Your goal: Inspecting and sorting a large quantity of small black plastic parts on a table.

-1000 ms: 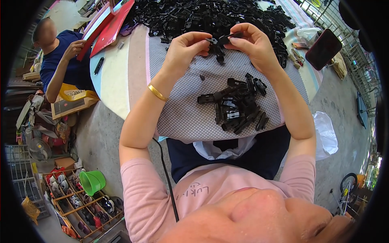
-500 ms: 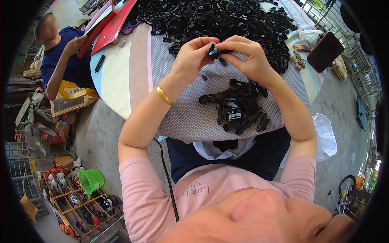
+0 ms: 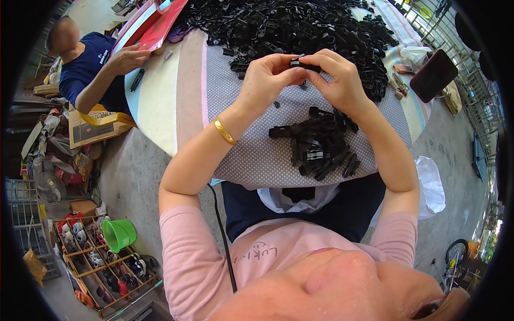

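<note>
Above the near half of the table, my left hand and my right hand meet around a small black plastic piece. Fingertips of both hands pinch it, one at each end, and cover part of it. Just beyond the hands spreads a large heap of black plastic pieces. Closer to me, between my forearms, lies a smaller pile of similar black pieces, long and narrow in shape. One tiny dark bit rests alone on the dotted cloth below my left hand.
A dark phone stands at the table's right, near a white plastic bag. Across on the left, a person holds a red flat bag. A white bag hangs at my lap. A green bucket sits on a shoe rack.
The black piece between my hands has turned to lie more level, and my fingers have closed in around it. The person at left has reached further over the table, shifting the red bag.
</note>
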A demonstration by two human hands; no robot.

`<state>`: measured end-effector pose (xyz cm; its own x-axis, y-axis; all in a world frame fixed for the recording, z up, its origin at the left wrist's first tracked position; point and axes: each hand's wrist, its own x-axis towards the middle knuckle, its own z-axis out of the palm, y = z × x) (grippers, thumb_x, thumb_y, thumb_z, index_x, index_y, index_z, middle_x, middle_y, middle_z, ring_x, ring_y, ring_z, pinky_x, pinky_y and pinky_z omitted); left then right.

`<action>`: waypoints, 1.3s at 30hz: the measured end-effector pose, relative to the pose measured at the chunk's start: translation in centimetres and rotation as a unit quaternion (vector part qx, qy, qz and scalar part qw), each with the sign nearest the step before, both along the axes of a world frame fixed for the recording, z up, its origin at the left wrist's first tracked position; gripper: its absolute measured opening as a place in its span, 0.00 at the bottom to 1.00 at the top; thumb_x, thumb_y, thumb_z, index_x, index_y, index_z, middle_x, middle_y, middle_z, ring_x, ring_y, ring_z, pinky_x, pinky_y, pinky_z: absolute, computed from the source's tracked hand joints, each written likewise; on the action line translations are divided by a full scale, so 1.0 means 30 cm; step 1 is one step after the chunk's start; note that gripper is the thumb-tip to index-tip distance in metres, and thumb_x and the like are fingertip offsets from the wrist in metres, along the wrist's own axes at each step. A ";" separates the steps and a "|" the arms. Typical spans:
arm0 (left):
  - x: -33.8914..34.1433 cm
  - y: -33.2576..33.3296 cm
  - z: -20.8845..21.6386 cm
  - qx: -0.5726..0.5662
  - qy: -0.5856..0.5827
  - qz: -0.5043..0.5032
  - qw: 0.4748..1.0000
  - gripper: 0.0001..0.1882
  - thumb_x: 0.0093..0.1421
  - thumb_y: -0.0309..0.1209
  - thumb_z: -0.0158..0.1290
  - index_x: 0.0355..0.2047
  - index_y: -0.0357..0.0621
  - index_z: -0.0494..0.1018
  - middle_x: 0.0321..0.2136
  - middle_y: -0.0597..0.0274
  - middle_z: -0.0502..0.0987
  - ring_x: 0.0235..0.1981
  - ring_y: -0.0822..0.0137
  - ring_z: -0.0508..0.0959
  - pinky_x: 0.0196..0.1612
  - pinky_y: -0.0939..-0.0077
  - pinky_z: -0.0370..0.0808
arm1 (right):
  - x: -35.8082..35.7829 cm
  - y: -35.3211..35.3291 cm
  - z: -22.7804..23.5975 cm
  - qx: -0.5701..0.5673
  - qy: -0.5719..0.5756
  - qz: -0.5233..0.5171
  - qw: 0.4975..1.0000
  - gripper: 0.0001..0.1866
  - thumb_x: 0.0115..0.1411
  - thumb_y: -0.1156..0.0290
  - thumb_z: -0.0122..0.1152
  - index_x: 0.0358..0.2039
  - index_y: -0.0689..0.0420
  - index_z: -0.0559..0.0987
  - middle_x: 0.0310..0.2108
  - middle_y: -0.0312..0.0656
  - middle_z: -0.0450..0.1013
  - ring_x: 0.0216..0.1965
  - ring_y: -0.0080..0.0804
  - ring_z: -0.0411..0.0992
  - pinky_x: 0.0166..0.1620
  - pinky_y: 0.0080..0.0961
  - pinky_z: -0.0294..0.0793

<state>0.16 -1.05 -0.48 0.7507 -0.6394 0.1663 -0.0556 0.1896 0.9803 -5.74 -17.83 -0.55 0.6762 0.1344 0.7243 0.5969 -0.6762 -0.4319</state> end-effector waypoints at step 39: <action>0.041 0.048 0.062 0.200 -0.381 0.003 0.903 0.06 0.49 0.27 0.58 0.27 0.37 0.76 0.24 0.60 0.73 0.25 0.72 0.74 0.28 0.81 0.70 | 0.020 -0.017 -0.060 -0.164 0.140 -0.086 0.973 0.11 0.46 0.65 0.60 0.28 0.56 0.76 0.26 0.40 0.73 0.33 0.38 0.73 0.36 0.31 0.73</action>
<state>1.40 0.39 1.39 0.5199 -0.7584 0.3931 -0.7426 -0.1737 0.6468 -5.13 -18.33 -2.35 0.8739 0.1946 0.4454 0.3527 -0.8844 -0.3057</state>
